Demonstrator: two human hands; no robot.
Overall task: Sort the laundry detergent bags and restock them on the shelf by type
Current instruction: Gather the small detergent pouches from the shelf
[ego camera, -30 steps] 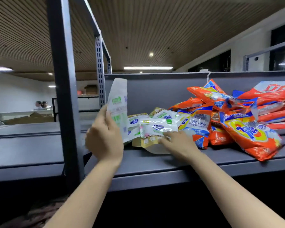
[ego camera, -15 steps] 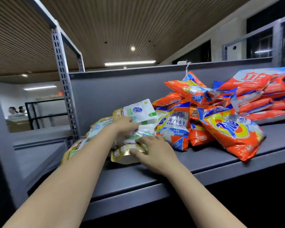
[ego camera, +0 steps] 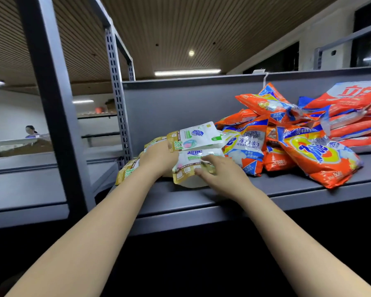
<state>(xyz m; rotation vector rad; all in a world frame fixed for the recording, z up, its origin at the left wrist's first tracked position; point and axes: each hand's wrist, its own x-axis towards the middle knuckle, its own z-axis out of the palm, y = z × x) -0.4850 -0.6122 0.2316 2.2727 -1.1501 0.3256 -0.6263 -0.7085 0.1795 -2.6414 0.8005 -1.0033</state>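
Several white and gold detergent pouches lie at the left end of the grey shelf (ego camera: 201, 202). My left hand (ego camera: 159, 158) grips the upper white pouch (ego camera: 198, 136) at its gold edge. My right hand (ego camera: 221, 172) rests with straight fingers on the front pouch (ego camera: 189, 170), which lies flat near the shelf's front edge. Another gold pouch (ego camera: 126, 170) pokes out behind my left wrist. To the right lies a heap of orange and blue detergent bags (ego camera: 308, 146), some leaning against the shelf's back panel.
A grey upright post (ego camera: 51, 103) stands close on the left, a perforated post (ego camera: 116, 103) behind it. Red and white bags (ego camera: 356, 97) are stacked at the far right. A lower grey surface (ego camera: 26, 185) extends left. A person (ego camera: 30, 131) is far off at left.
My left hand brought the upright white pouch down onto the pile of white and gold pouches. My right hand stays on the front pouch. The camera shifted.
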